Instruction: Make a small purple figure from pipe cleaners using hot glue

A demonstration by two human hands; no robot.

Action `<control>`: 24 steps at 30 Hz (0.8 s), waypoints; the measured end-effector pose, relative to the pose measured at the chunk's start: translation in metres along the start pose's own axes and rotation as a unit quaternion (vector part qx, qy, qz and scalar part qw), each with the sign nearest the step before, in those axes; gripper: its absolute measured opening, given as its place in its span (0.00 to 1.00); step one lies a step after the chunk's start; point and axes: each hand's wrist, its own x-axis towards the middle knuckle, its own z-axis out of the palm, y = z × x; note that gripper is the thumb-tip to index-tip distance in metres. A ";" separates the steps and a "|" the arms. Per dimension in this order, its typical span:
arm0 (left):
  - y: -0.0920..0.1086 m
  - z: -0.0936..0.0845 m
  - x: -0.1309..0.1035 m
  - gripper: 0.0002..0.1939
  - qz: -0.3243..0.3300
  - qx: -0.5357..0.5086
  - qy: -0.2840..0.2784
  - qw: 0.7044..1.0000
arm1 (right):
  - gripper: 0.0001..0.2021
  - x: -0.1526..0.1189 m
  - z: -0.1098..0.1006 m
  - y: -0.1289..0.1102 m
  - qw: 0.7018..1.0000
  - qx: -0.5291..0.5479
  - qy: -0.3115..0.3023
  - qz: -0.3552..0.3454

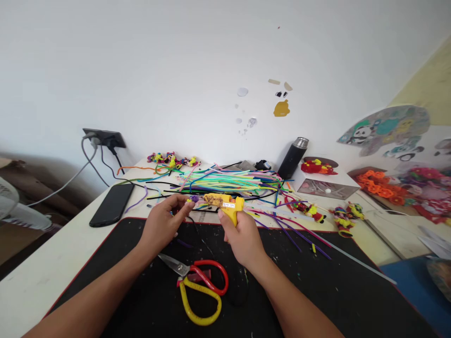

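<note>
My right hand is wrapped round the handle of a yellow glue gun, whose nozzle points left. Between the fingertips of my left hand is a small purple and yellow piece, close to the nozzle; whether the two touch is too small to tell. Below the hands, scissors with one red and one yellow handle lie on the black mat, blades toward the upper left. Beyond the gun is a pile of colourful pipe cleaners.
A black phone lies at the left, near a wall socket with cables. A dark flask and a white box stand at the back right. Small colourful figures lie right; others sit by the wall.
</note>
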 end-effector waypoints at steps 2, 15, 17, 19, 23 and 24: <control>0.002 0.000 0.000 0.21 0.004 0.005 0.000 1.000 | 0.23 0.000 0.000 0.000 1.000 -0.005 0.001 -0.003; 0.002 0.000 -0.001 0.21 0.013 0.023 0.003 1.000 | 0.23 -0.002 -0.001 -0.002 1.000 -0.010 -0.009 0.002; 0.002 0.001 -0.001 0.21 0.013 0.017 0.006 1.000 | 0.22 -0.002 -0.001 -0.002 1.000 -0.010 -0.011 0.004; 0.002 0.001 0.000 0.21 0.013 0.013 0.006 1.000 | 0.22 -0.002 -0.001 -0.002 1.000 -0.012 -0.013 0.005; 0.002 0.000 0.000 0.22 0.010 0.013 0.006 1.000 | 0.22 -0.002 -0.001 -0.003 1.000 -0.019 -0.015 0.001; 0.003 0.000 0.000 0.22 0.009 0.013 0.006 1.000 | 0.22 -0.002 -0.001 -0.004 1.000 -0.020 -0.015 0.001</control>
